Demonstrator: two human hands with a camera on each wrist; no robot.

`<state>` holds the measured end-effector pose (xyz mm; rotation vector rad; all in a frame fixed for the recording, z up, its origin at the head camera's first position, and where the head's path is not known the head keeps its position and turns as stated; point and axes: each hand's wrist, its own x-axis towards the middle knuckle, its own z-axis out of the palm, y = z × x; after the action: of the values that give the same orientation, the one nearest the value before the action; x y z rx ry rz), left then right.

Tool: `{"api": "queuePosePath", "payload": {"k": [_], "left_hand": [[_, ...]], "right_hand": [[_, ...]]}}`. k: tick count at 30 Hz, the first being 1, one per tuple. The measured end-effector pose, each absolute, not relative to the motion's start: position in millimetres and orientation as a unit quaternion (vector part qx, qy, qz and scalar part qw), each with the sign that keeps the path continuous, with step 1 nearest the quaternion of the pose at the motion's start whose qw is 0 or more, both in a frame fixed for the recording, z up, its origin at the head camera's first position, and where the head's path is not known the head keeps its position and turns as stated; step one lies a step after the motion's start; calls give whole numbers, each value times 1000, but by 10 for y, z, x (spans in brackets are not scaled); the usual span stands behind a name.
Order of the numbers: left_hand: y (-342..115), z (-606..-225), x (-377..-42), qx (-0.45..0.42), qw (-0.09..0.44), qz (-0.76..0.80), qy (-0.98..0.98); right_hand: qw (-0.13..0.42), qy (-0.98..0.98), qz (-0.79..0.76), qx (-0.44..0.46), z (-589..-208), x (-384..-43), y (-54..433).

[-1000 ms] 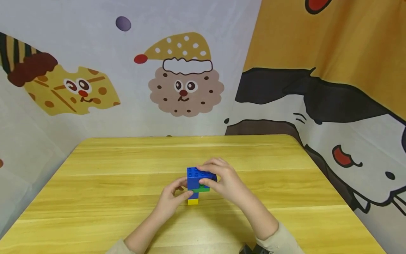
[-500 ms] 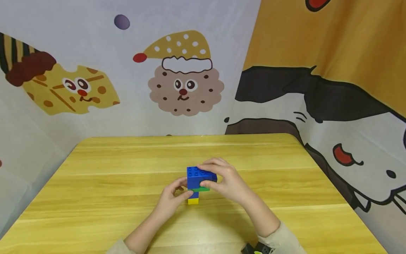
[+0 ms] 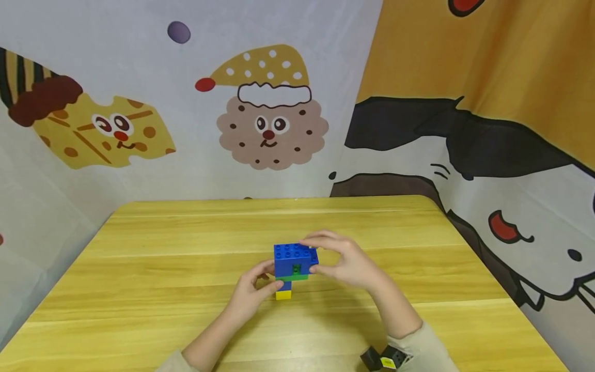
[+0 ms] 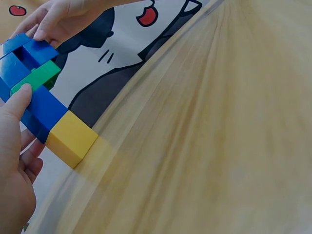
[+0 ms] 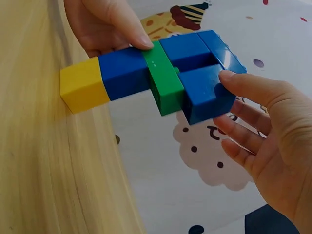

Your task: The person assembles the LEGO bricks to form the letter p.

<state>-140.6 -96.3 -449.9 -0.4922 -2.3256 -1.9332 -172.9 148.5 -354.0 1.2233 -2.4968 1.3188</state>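
Note:
A stack of toy building bricks stands upright near the table's middle. Its base is a yellow brick [image 3: 283, 295], under a lower blue brick [image 3: 286, 285] and a wider green brick [image 5: 163, 80]. Above the green, blue bricks [image 3: 290, 252] with studs on top surround a small window-like gap. My left hand [image 3: 251, 289] grips the stack from the left, thumb on the green brick [image 4: 41, 75] and fingers behind. At the upper right end, my right hand [image 3: 346, 261] pinches the blue bricks between thumb and fingers; in the right wrist view its thumb lies on their corner.
The wooden table [image 3: 186, 232] reaches back to a cloth backdrop [image 3: 195, 144] printed with cartoon figures. A black device with a yellow label [image 3: 388, 362] sits by the right sleeve.
My right hand has slid to the right along the blue bricks, uncovering their studs and the front gap. My left hand and the stack have stayed in place.

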Motion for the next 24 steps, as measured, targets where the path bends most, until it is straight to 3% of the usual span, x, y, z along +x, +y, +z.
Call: {"api": "queuePosePath", "payload": {"k": [14, 24], "left_hand": [[-982, -4549, -1406, -159, 32, -604, -780], [-972, -4550, -1385, -169, 66, -596, -782]], "right_hand": [[27, -809, 434, 394, -3568, -1772, 1556], [46, -798, 446, 404, -3343, -1622, 1473]]}}
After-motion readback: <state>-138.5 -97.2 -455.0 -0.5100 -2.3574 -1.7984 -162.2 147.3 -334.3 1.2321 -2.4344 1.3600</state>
